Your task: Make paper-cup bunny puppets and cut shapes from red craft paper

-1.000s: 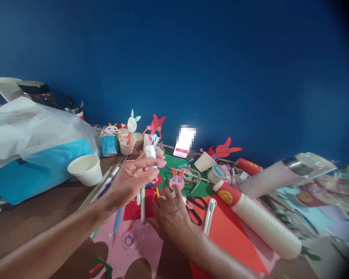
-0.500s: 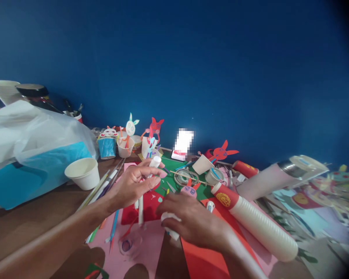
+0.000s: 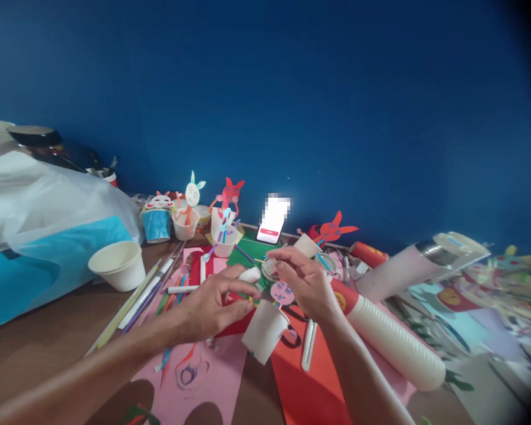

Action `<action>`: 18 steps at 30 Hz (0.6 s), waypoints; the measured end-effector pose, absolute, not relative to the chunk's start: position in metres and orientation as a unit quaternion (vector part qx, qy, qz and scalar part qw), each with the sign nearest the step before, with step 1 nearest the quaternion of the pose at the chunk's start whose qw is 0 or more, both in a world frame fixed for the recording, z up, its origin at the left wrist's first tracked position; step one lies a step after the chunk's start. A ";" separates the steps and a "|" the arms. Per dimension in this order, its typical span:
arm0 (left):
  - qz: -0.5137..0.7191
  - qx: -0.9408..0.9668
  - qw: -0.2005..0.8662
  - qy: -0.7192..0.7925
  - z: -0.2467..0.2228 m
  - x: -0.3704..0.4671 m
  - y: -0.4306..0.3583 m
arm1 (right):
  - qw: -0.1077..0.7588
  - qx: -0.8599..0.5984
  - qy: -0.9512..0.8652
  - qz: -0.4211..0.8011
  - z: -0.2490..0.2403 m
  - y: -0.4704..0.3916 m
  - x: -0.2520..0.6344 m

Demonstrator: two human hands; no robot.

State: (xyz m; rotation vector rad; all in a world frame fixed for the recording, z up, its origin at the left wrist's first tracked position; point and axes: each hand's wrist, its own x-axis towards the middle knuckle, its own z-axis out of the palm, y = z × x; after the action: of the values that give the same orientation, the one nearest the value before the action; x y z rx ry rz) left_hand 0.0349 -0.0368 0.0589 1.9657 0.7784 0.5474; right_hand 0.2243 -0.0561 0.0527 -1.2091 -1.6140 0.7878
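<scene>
My left hand [image 3: 219,301] has its fingers bent round a short white tube [image 3: 250,275], which looks like a glue stick. Opposite it, my right hand [image 3: 305,283] pinches a small whitish, cap-like piece [image 3: 269,267]; the hands are apart. Between and below them a white paper cup [image 3: 265,332] leans at a tilt, with a round pink paper face [image 3: 282,293] at its rim. A white box cutter [image 3: 308,345] lies on red paper right of the cup.
Paper-cup figures stand along the wall, beside a lit phone [image 3: 272,221]. On the right lie a long stack of cups [image 3: 393,339] and a large flask [image 3: 398,268]. Straws and pens, an open white cup [image 3: 118,265] and a plastic bag [image 3: 48,200] are on the left.
My right hand has lifted off the tilted cup and moved up beside the white tube, now pinching the small piece. My left hand has lowered slightly with the tube. The view has shifted a little.
</scene>
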 end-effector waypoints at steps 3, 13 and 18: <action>0.224 0.804 0.452 0.315 0.054 0.035 -0.036 | 0.463 -0.485 -0.673 0.313 0.051 -0.056 0.223; 0.221 0.807 0.448 0.316 0.040 0.035 -0.034 | 0.434 -0.465 -0.743 0.212 0.052 -0.059 0.218; 0.210 0.800 0.453 0.334 0.039 0.035 -0.034 | 0.401 -0.473 -0.766 0.173 0.050 -0.062 0.216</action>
State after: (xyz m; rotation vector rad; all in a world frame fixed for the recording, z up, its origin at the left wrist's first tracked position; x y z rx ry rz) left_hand 0.0350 -0.0341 0.0386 1.9742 0.8248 0.5183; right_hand 0.2156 -0.0623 0.0497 -1.1953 -1.9364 0.4380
